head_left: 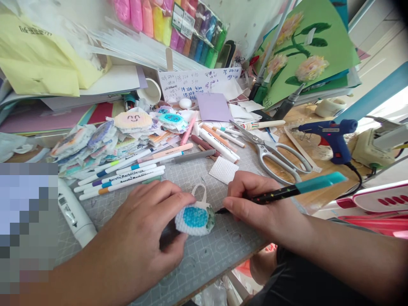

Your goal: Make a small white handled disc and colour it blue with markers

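Between the thumb and fingers of my left hand [153, 216] is a small white textured bag-shaped craft piece [195, 219]. It has a blue oval in its middle, a dark green patch on its right edge and a white loop handle on top. My right hand [259, 204] grips a black pen [277, 194] with coloured specks and a teal end. The pen's dark tip is at the green patch; whether it touches cannot be made out. Behind the craft piece lies a white textured square [223, 170]. Both hands are over a grey cutting mat [204, 259].
Several acrylic markers [124, 176] lie left of centre, with a pile of painted paper pieces [105, 136] behind. Grey scissors [270, 148] rest behind my right hand. A blue glue gun [334, 134] stands at the right. A thick white marker [76, 212] lies by my left forearm.
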`<control>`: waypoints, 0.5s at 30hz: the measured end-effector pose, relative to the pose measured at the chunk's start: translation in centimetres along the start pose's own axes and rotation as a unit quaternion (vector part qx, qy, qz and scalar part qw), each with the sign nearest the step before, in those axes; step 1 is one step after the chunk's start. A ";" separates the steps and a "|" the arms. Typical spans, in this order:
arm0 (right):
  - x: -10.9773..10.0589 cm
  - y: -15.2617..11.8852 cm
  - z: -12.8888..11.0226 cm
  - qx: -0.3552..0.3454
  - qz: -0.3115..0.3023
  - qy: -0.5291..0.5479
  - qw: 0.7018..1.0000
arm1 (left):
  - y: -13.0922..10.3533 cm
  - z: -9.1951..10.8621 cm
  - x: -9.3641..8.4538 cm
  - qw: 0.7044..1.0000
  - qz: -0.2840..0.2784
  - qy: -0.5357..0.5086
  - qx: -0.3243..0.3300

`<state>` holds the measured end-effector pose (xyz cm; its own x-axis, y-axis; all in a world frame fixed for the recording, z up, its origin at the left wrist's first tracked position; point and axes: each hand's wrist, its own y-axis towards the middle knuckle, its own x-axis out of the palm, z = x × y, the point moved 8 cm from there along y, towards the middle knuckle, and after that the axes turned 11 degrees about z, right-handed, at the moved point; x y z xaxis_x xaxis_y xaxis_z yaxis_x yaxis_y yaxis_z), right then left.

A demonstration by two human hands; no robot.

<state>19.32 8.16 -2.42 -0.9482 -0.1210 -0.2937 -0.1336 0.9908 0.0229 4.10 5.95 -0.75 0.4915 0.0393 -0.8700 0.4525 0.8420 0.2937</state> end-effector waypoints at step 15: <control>0.1 -0.1 -0.2 0.023 -0.013 0.026 0.999 | 0.1 0.1 0.1 1.000 -0.012 -0.012 -0.003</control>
<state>19.15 8.05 -2.25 -0.9583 -0.1490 -0.2439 -0.1465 0.9888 -0.0288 4.25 5.96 -0.78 0.4981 0.0064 -0.8671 0.4597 0.8459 0.2703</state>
